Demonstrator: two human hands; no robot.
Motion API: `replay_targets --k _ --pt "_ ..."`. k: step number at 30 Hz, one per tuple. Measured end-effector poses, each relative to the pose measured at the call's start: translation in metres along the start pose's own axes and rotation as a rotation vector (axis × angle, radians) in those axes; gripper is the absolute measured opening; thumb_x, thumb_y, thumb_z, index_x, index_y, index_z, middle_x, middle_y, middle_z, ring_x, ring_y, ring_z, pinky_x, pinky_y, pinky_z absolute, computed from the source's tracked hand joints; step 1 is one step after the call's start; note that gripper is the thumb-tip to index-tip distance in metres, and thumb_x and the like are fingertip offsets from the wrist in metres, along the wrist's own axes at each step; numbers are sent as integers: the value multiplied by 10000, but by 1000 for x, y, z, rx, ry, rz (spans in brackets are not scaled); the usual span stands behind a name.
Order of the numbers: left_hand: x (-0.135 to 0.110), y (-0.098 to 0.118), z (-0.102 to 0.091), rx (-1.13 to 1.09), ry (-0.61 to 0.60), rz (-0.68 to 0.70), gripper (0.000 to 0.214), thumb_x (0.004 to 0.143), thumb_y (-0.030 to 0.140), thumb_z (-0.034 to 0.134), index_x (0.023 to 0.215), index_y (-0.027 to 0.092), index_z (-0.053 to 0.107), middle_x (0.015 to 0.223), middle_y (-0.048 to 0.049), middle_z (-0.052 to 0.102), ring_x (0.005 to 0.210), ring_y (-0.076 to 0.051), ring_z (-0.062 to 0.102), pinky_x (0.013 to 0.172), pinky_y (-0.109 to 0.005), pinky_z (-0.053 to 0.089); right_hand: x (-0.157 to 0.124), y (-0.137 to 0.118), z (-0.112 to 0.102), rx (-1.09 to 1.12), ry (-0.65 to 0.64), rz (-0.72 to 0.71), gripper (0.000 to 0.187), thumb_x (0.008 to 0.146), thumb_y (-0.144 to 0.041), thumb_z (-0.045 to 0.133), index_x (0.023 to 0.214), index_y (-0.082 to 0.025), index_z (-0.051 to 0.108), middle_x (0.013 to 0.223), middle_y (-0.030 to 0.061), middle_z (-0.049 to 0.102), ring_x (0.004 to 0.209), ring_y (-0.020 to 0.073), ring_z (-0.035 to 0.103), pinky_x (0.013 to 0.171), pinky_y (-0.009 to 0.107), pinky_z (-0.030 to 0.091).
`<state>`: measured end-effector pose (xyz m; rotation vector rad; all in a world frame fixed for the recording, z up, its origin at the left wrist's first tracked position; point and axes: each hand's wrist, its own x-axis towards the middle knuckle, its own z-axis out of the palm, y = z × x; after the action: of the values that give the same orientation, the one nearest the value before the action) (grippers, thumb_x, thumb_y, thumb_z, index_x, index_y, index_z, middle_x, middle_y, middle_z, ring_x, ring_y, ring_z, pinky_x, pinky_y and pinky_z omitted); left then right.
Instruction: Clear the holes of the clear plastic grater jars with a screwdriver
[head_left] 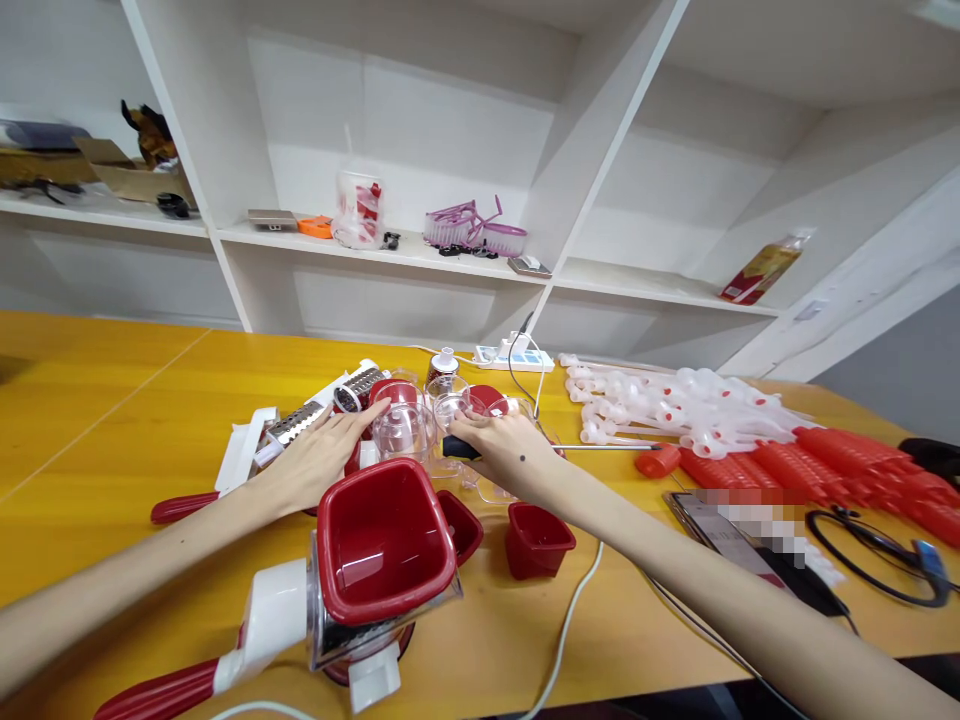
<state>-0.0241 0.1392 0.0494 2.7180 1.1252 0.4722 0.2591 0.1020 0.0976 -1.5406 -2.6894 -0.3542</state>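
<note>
My right hand (499,450) is closed around a screwdriver, its black handle (459,448) poking out to the left and its metal shaft (604,447) to the right. Its fingers are over clear plastic parts (405,430). My left hand (319,462) reaches to the left side of those parts with fingers stretched out; whether it touches them I cannot tell. Nearest to me stands a rotary grater with a square red hopper (386,540), a white body (277,610) and a red crank handle (161,690). A small red cup (536,540) sits to its right.
Metal grater drums (296,422) and another red handle (184,507) lie to the left. A power strip (517,358) sits at the back. On the right are white plastic pieces (675,400), red ribbed pieces (847,475) and a phone (720,535). A white cable (570,620) crosses the table.
</note>
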Motion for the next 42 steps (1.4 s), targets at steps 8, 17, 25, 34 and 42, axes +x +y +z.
replay_targets --k 8,17,25,34,42 --pt "13 -3 5 25 25 -6 819 923 377 544 1605 159 146 1426 -213 553 1269 -364 556 1138 -587 338 7 10 7 14 43 5 82 933 -202 579 977 -183 646 1000 53 728 666 121 607 545 299 196" --pt "14 -6 -4 47 91 62 917 885 501 588 1610 200 112 1533 -216 430 1405 -363 445 1153 -581 332 7 20 4 12 89 -53 164 911 -170 630 1075 -166 644 1153 75 718 966 205 695 553 272 398" --pt "-114 -95 -19 90 122 -481 1048 859 681 575 1596 257 -38 1674 -189 172 1485 -443 306 1137 -641 355 -92 47 -23 43 508 41 378 975 -288 563 1345 -215 576 1303 89 666 1194 252 649 915 397 606" --pt "-123 -72 10 44 42 -518 919 877 680 530 1565 447 -32 1637 -73 319 1445 -426 394 1064 -678 420 -144 82 27 149 18 404 541 960 -357 609 1481 -286 481 1358 128 634 1083 318 717 808 426 631" --pt "-94 -82 17 36 54 -455 751 895 532 508 1513 169 281 1539 -186 452 1399 -347 447 1122 -497 377 -129 69 70 160 -18 412 462 966 -376 589 1417 -283 553 1262 78 701 1000 308 744 730 375 628"
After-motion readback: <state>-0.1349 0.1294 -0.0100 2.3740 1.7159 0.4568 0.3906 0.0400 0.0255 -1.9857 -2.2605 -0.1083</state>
